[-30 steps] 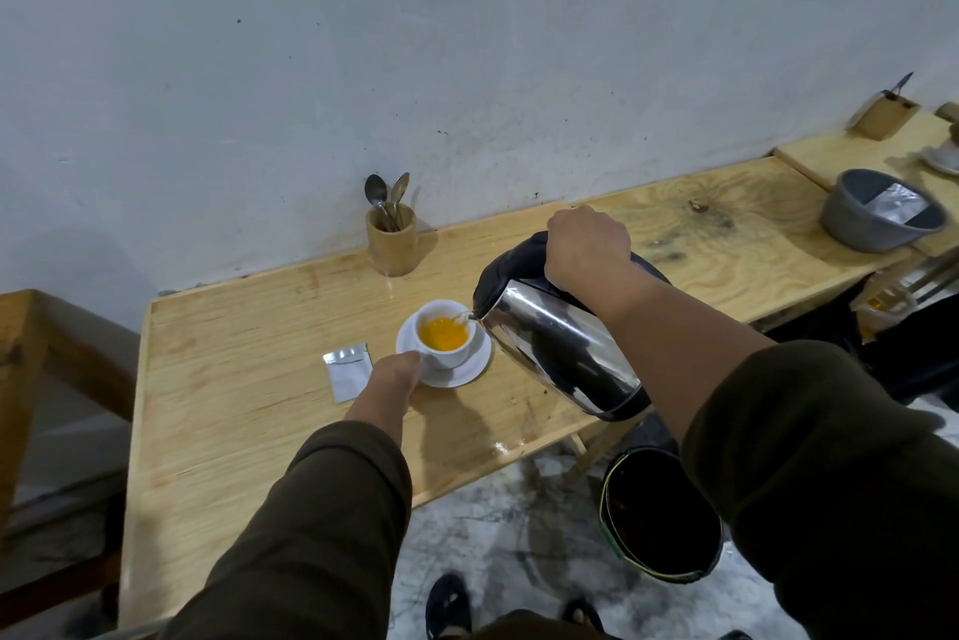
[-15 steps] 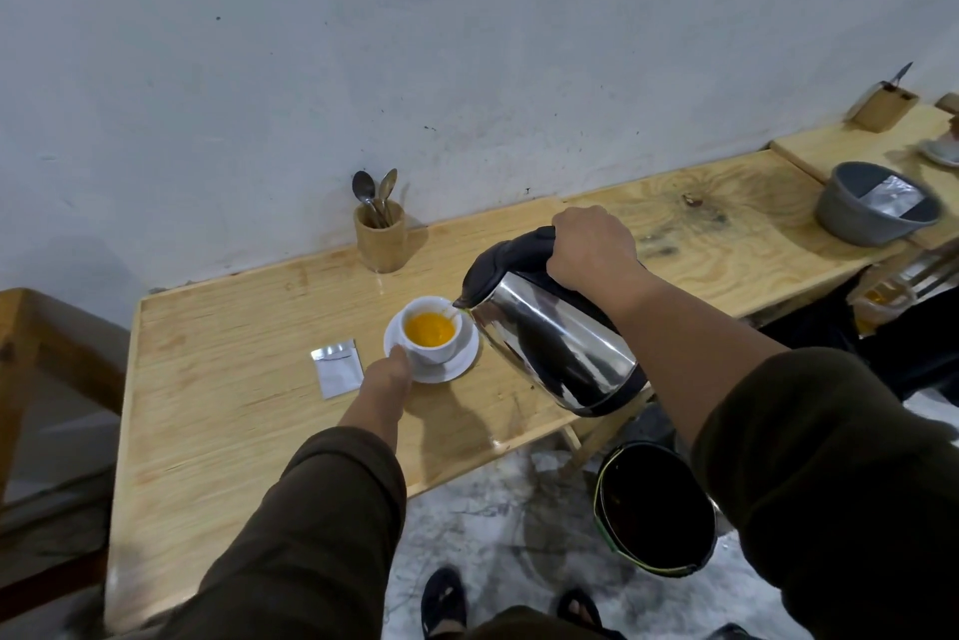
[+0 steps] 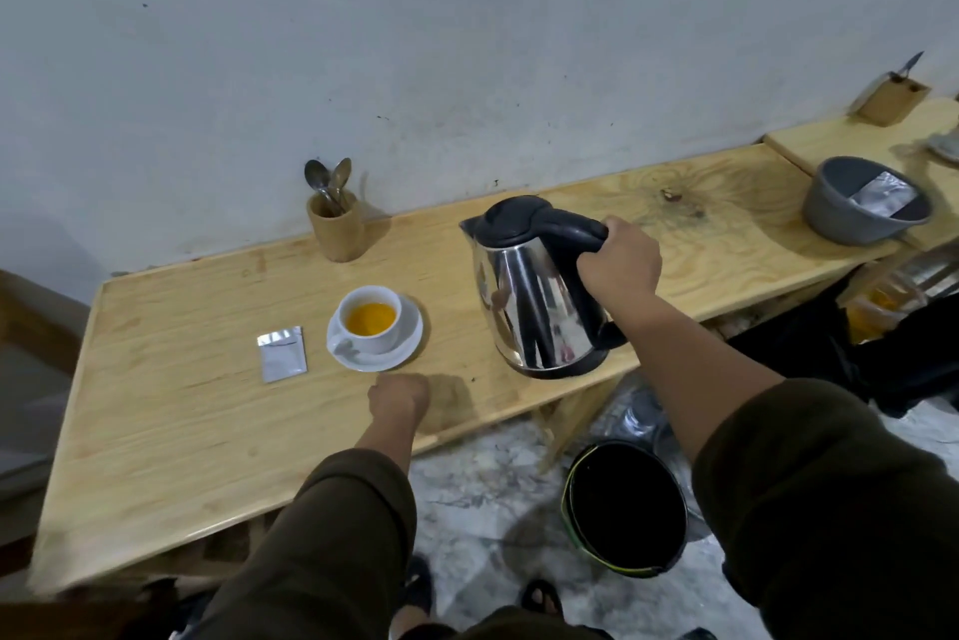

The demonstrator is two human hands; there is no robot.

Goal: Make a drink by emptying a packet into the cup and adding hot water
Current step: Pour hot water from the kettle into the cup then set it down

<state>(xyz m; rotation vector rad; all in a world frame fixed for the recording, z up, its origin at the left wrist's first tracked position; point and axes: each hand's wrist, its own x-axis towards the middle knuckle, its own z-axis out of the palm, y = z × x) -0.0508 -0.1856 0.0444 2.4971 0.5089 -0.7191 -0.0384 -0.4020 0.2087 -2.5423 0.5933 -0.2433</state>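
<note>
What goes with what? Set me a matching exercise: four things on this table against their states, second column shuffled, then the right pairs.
Things:
1. cup
2. kettle
3. packet
4. spoons

States:
A. standing in a wooden holder
B. lying flat on the table
C. held at its handle by the right hand
D. on a saucer, holding orange liquid

Pairs: 1-D, 2-C, 3-B, 4-A

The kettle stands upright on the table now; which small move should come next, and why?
Probably let go of the kettle: it stands upright on the table with the right hand on its handle, and the cup already holds orange drink.
</note>
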